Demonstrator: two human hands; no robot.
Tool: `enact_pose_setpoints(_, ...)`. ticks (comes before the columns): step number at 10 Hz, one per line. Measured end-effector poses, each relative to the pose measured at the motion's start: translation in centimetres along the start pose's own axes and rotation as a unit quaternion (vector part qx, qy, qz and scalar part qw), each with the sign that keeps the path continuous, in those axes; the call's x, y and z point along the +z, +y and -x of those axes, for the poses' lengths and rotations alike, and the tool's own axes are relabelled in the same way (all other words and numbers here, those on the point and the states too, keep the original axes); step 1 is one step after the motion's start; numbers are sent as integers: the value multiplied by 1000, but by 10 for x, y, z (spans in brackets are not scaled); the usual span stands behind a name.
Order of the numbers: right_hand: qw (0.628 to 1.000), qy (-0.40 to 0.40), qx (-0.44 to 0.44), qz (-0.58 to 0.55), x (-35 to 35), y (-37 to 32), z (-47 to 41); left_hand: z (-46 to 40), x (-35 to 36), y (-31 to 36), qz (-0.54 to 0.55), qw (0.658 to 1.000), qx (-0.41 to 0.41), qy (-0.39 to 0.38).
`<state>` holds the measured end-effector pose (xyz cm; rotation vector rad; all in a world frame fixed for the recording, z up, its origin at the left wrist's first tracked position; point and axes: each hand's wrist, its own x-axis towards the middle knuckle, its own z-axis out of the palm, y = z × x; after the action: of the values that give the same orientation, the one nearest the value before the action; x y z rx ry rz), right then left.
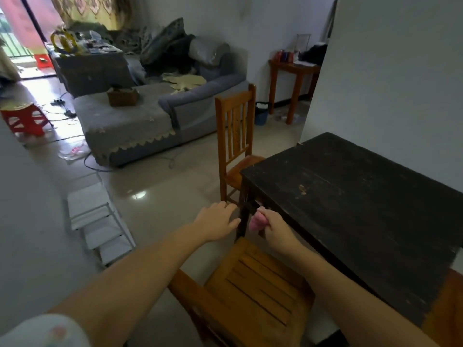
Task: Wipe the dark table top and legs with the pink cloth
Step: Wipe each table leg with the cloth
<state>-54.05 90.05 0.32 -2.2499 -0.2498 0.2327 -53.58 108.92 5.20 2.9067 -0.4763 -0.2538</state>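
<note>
From the head camera, the right hand (274, 227) is clenched around the bunched pink cloth (256, 220), holding it against the near corner leg (242, 221) of the dark worktop (350, 196). The left hand (216, 221) lies with relaxed fingers touching the other side of that leg, grasping nothing. One wooden chair (253, 291) stands below the arms; another wooden chair (235, 136) stands beyond the worktop's corner.

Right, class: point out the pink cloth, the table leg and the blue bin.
pink cloth (256, 221), head view, bunched part showing beside the right hand.
table leg (242, 222), head view, mid-leg between the hands.
blue bin (261, 116), head view, its side wall.
</note>
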Motion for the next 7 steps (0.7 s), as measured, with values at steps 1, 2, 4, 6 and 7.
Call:
enact_pose_setpoints(1, 997, 28, -25, 61, 8, -2, -25, -24, -4, -29, 8, 1000, 4, -12)
enact_pose_setpoints(2, 998, 40, 14, 52, 8, -8, -53, -48, -7, -49, 12, 1000, 11, -5)
enact_pose_setpoints(4, 997, 47, 42, 39, 16, -1, -109, -91, -5, -85, 35, 999, 19, -8)
enact_pose_setpoints(6, 988, 95, 126, 5, 38, -30, -160, -166, -6, -148, 51, 994, 92, -31)
enact_pose_setpoints(7, 984, 98, 145, -34, 47, -43, -173, -201, -9, -177, 33, 987, 134, -79)
